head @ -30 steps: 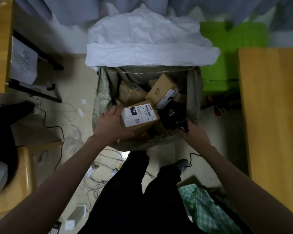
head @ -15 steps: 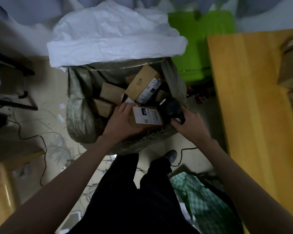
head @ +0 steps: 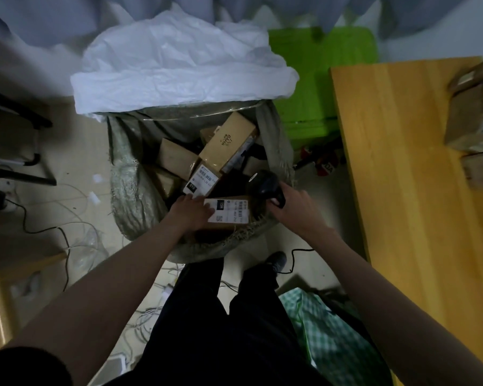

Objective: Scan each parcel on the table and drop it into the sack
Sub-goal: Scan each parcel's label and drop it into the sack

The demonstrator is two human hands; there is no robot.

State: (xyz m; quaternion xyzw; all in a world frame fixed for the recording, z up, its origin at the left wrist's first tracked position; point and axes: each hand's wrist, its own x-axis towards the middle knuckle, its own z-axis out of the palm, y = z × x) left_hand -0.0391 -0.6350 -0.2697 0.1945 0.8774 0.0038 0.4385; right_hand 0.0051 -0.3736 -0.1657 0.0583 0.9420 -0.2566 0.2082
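A grey woven sack (head: 131, 190) with a white liner (head: 179, 65) folded over its far rim stands open on the floor and holds several brown parcels (head: 229, 143). A parcel with a white "15H" label (head: 232, 211) lies inside at the near rim. My left hand (head: 190, 213) rests on its left end, fingers laid straight over the label. My right hand (head: 296, 210) grips a black barcode scanner (head: 265, 185) just right of that parcel, above the sack's right edge. More parcels (head: 474, 121) sit blurred on the wooden table (head: 402, 190) at the right.
A green plastic bin (head: 318, 79) stands behind the sack beside the table. A green checked bag (head: 332, 330) lies by my right leg. Loose cables (head: 67, 232) cross the floor at the left, near black metal furniture legs (head: 17, 162).
My left hand has lowered the "15H" parcel from above the sack down to its near rim. The scanner hand moved up beside it. The view swung right, showing more of the table.
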